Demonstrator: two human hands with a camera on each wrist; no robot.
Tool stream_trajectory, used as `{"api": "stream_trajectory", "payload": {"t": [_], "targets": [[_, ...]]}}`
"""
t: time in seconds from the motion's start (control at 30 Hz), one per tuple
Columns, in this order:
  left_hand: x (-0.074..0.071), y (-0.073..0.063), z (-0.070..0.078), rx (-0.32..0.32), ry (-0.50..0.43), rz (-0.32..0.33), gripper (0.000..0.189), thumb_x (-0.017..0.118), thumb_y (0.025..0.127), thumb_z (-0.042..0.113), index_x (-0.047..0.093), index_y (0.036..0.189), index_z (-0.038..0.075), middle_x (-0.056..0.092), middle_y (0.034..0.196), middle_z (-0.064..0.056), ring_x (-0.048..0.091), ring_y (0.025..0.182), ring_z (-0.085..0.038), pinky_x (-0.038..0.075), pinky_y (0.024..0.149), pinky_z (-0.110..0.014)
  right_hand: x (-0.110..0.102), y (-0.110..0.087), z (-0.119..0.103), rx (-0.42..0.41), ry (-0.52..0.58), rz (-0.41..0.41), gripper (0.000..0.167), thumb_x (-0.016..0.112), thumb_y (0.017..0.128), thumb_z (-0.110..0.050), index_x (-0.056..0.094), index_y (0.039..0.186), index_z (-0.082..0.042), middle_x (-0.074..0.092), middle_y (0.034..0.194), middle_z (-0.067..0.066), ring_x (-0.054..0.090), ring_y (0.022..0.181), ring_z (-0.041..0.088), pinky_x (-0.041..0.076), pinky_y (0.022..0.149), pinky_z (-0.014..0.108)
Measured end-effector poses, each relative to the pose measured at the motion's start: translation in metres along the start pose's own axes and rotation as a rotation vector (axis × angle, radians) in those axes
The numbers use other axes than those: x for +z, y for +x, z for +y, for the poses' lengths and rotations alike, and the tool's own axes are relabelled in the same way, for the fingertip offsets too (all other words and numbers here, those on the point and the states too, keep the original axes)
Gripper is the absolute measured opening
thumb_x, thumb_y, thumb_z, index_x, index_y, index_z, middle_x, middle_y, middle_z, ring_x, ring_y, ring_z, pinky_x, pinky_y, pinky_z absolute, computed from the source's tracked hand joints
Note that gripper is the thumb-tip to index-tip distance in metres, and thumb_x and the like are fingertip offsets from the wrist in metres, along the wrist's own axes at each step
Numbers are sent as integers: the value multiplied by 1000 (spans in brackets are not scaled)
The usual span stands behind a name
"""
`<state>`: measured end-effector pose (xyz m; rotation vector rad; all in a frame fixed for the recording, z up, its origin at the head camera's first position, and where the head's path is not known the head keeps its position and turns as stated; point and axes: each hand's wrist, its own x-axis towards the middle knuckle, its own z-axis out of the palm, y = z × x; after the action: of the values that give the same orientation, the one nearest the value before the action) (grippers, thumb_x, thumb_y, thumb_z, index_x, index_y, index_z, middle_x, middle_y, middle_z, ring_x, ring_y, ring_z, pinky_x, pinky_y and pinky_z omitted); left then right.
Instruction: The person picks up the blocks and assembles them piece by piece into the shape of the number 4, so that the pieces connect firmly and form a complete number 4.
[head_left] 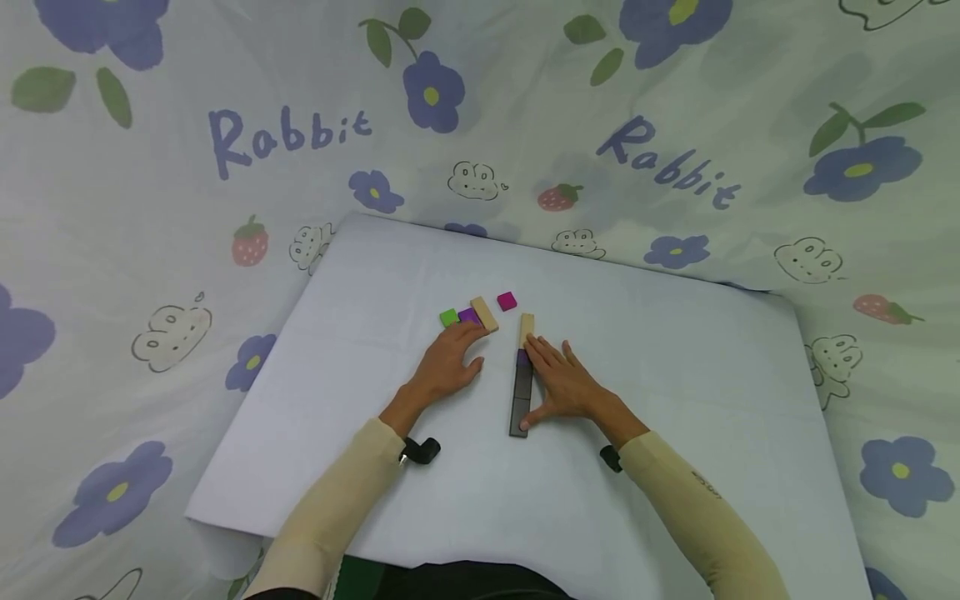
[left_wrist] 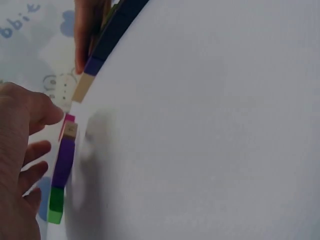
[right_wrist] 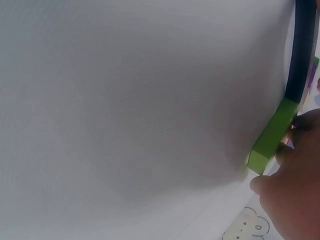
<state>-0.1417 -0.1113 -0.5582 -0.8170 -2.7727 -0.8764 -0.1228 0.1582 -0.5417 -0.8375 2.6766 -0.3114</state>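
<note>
A straight row of blocks lies on the white table: a plain wooden block (head_left: 527,320) at the far end, a purple block (head_left: 522,357), then dark grey blocks (head_left: 522,387). My right hand (head_left: 566,387) rests along its right side, fingers extended by the wooden and purple blocks, thumb at the near dark end. A green block (right_wrist: 272,131) meets the dark blocks in the right wrist view; the hand hides it from the head view. My left hand (head_left: 445,362) hovers with loosely bent fingers beside a loose green block (head_left: 448,317), purple block (head_left: 468,315) and wooden block (head_left: 484,314).
A magenta block (head_left: 507,301) lies behind the row, to the right of the loose wooden block. The white tabletop (head_left: 675,358) ends at a patterned cloth (head_left: 480,100) at the back and sides.
</note>
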Motion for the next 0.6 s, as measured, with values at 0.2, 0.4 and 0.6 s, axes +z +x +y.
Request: {"api": "stream_trajectory", "payload": {"t": [0.2, 0.4, 0.6], "targets": [[-3, 4, -5, -20, -14, -21, 47, 65, 88, 3, 61, 135, 2, 55, 142, -14, 47, 136, -31, 28, 119, -43, 1, 0, 1, 0, -20, -8, 153, 72, 54, -90, 5, 163, -6, 1, 170, 7, 2, 155, 27, -1, 120, 59], [-6, 11, -10, -27, 10, -22, 49, 65, 86, 4, 61, 135, 1, 52, 145, -16, 44, 139, -32, 25, 120, -43, -1, 0, 1, -8, -23, 2, 152, 73, 54, -89, 7, 163, -6, 2, 170, 8, 4, 155, 27, 0, 120, 60], [-7, 20, -12, -41, 62, -28, 52, 70, 91, 17, 58, 139, 3, 50, 146, -16, 43, 141, -32, 21, 122, -44, -2, 0, 2, -10, -14, 0, 152, 74, 54, -88, 6, 163, -6, 1, 170, 8, 3, 155, 27, -1, 120, 59]]}}
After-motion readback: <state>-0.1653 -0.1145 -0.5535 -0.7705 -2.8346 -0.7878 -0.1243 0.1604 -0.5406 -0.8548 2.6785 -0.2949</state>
